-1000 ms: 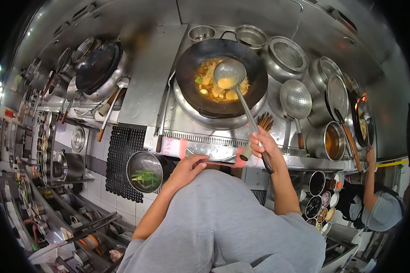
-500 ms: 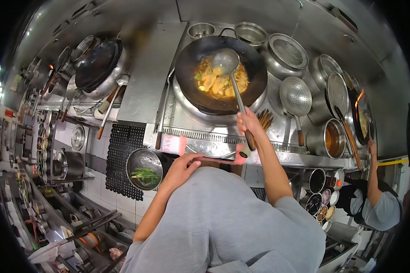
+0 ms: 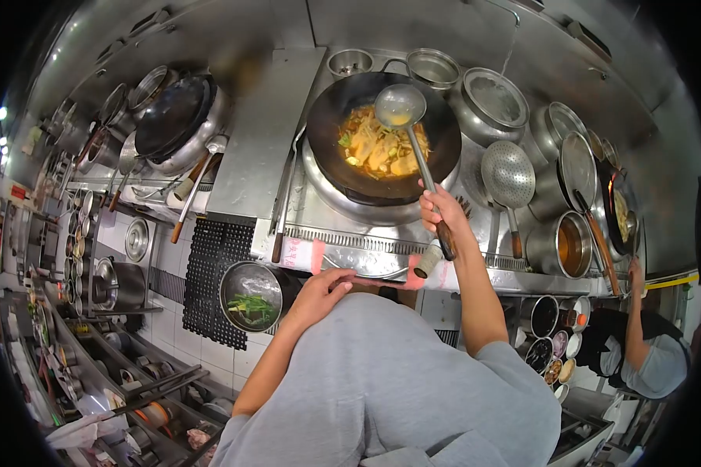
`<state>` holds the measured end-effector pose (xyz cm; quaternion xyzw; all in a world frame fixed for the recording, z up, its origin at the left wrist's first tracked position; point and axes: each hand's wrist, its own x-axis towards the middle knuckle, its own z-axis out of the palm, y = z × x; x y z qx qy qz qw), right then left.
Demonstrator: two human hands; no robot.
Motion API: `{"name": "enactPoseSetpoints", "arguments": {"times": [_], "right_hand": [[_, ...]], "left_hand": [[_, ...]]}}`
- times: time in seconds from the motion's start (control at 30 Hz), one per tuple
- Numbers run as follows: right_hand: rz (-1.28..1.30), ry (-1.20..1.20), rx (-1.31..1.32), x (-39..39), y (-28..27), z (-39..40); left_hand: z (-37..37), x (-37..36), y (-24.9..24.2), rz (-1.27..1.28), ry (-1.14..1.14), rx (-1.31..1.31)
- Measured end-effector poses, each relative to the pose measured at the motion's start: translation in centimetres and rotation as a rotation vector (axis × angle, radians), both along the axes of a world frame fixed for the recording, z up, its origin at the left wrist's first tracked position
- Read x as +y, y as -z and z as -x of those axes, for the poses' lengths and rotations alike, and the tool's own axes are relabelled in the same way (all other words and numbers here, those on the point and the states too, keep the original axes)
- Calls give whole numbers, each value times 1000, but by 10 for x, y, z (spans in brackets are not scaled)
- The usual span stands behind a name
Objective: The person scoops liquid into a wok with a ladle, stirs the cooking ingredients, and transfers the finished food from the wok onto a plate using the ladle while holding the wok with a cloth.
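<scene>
Right hand (image 3: pixel 444 214), just right of centre in the frame, has its fingers curled round the handle of a ladle (image 3: pixel 399 106), pinching it firmly as far as I can judge from my distant seat. Through the head camera, my only view, I find the ladle's bowl in the upper middle, over the far side of a dark wok (image 3: pixel 324 144). A little yellow liquid sits in it; I cannot tell whether the bowl touches the food (image 3: pixel 372 148) in the wok. Left hand (image 3: pixel 319 300), lower and left of centre, lies empty with fingers stretched out at the front edge of the stove (image 3: pixel 331 222), beside a white and pink cloth (image 3: pixel 296 253).

I take the step in hand to be working the food and its sauce with the ladle. To my mind, the next move calls for a steady wrist and a level bowl kept within the wok's rim.

Just below the right hand lies a brush (image 3: pixel 426 259); right of the wok, a strainer (image 3: pixel 509 175). At lower left, a pot (image 3: pixel 251 279) holds greens (image 3: pixel 251 307).
</scene>
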<state>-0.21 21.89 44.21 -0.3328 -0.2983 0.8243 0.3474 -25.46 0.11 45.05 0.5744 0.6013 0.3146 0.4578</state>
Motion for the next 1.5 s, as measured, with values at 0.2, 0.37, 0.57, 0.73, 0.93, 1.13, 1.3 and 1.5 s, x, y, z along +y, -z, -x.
{"name": "enactPoseSetpoints", "arguments": {"times": [0.2,0.37,0.57,0.73,0.93,1.13,1.3,1.5], "right_hand": [[-6,-88,-81,7,17,35],[-136,31,-187,34,42,77],[-55,181,-35,33,27,59],[17,59,64,-4,12,6],[99,-76,-45,-27,6,8],[-55,-116,-291,-39,9,45],[-317,-201,-589,-53,4,41],[-426,-182,-875,-98,-40,2]], "left_hand": [[3,-2,-6,-13,12,55],[4,-6,-5,-23,-2,4],[9,-9,-4,-57,-30,-24],[11,-3,6,-55,-6,-40],[3,10,-1,-5,74,-61],[8,7,7,-61,81,-72],[9,7,7,-47,87,-86],[5,14,12,-46,164,-101]]}}
